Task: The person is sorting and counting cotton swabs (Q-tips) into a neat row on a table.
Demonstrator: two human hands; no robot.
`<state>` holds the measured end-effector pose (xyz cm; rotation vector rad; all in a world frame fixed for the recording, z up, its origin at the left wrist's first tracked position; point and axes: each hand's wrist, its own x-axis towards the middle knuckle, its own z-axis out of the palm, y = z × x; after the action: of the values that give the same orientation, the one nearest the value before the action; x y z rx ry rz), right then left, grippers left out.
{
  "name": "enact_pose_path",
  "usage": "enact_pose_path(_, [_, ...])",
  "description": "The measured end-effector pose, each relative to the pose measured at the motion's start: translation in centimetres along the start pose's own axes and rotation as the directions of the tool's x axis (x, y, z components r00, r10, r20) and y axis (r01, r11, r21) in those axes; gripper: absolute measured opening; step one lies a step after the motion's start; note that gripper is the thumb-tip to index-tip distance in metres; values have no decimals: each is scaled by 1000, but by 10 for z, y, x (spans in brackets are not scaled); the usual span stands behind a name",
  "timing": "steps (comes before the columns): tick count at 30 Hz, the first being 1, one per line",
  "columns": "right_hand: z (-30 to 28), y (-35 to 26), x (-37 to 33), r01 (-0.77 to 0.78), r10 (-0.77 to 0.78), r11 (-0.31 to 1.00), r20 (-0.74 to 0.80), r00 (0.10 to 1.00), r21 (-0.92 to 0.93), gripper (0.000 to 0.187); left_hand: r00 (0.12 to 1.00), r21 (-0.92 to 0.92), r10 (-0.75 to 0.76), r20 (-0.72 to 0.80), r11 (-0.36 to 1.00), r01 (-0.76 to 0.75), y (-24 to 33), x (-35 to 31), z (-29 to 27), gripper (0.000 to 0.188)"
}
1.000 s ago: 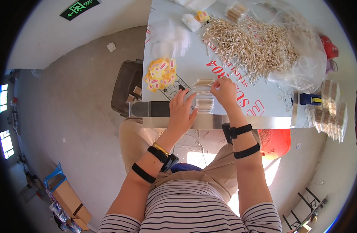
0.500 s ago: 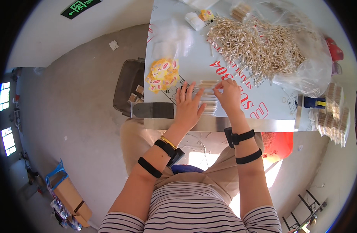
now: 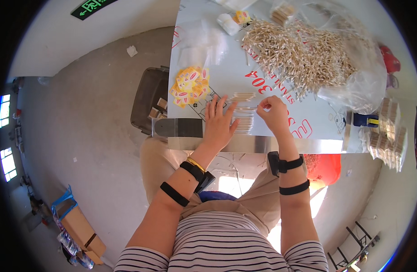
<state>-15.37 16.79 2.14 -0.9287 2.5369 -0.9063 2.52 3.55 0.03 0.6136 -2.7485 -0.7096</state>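
Cotton swabs lie side by side on the table in small groups: an upper group (image 3: 243, 97) and a lower group (image 3: 244, 125), with a thin line of them between. My left hand (image 3: 219, 121) lies flat at the left ends of these groups, fingers spread. My right hand (image 3: 274, 114) is closed in a pinch at the right end of the middle cotton swab (image 3: 247, 109); its fingertips partly hide the tip. Beyond my hands is a large heap of loose cotton swabs (image 3: 303, 56), partly on clear plastic.
Yellow-and-white paper slips (image 3: 189, 87) are piled at the left, below clear bags (image 3: 204, 43). A dark flat strip (image 3: 179, 128) lies along the table's near-left edge. Packed swab bundles (image 3: 390, 131) stand at the right. A dark bin (image 3: 147, 97) is beside the table.
My right hand has shifted a little to the right, away from the swab groups, and the middle swab now reaches farther right. My left hand stays put.
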Motion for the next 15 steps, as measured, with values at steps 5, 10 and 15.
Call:
enact_pose_path(5, [-31,15,-28,-74,82,976,-31,996,204,14,1000,-26,18,-8,999,-19,4,4,-2,55])
enact_pose_path(10, [-85,33,-83,-195,224,954,-110,968,229,15,998,-89,-15,-60,996,10,-2,-10,-16,61])
enact_pose_path(15, [-147,155,-203,-322,385,913,-266,884,252,21,991,-124,-70,-111,991,56,-27,-42,-35,61])
